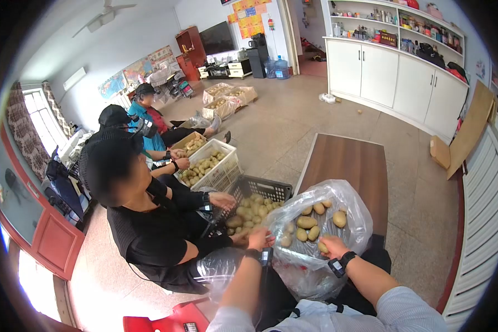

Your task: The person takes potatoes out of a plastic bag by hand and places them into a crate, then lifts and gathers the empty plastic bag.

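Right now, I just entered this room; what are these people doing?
The right hand holds a potato in a clear bag, with more potatoes there. The left hand is at the bag's edge. Beside it, a co-worker has both hands at a dark crate of potatoes. Farther back, other people sit near a white crate of potatoes.

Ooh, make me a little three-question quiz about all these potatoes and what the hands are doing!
1. True or false: you can see potatoes through the opening of the big plastic bag by the camera wearer's hands.

2. What colour is the potato-filled crate just beyond the dark crate?
a) red
b) white
c) blue

3. Fill in the blank: the camera wearer's right hand is holding a ____.

Key: 1 true; 2 b; 3 potato.
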`<state>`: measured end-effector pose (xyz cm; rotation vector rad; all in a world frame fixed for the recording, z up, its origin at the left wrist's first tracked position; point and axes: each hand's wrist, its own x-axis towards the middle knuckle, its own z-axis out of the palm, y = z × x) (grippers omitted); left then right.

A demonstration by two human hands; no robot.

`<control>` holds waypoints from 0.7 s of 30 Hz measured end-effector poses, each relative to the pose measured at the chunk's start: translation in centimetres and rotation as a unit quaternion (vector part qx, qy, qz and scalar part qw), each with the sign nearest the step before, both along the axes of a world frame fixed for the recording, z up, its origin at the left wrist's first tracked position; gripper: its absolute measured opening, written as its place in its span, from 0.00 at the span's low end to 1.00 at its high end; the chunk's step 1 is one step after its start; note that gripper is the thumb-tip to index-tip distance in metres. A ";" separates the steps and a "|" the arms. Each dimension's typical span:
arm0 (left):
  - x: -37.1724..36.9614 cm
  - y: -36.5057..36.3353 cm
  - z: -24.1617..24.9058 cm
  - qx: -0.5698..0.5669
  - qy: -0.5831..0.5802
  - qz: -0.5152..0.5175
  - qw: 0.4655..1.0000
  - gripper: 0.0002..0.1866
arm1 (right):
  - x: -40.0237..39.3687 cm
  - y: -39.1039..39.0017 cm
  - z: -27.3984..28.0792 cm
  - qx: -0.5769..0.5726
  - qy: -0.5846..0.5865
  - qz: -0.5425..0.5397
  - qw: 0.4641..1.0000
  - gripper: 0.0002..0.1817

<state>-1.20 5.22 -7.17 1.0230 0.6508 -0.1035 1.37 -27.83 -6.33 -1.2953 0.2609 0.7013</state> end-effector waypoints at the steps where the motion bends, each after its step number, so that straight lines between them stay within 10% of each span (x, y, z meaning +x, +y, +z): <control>1: 0.0 -0.1 0.3 0.006 0.000 -0.012 1.000 0.14 | -0.1 0.6 0.4 0.001 0.000 0.000 1.000 0.09; 11: -0.2 -1.6 2.5 -0.019 0.023 -0.104 0.994 0.21 | -0.9 7.6 4.7 0.033 0.018 0.036 0.999 0.22; 21: 0.2 -2.9 3.3 -0.090 0.032 -0.187 0.978 0.22 | -1.7 11.9 5.7 -0.136 -0.331 0.106 0.928 0.22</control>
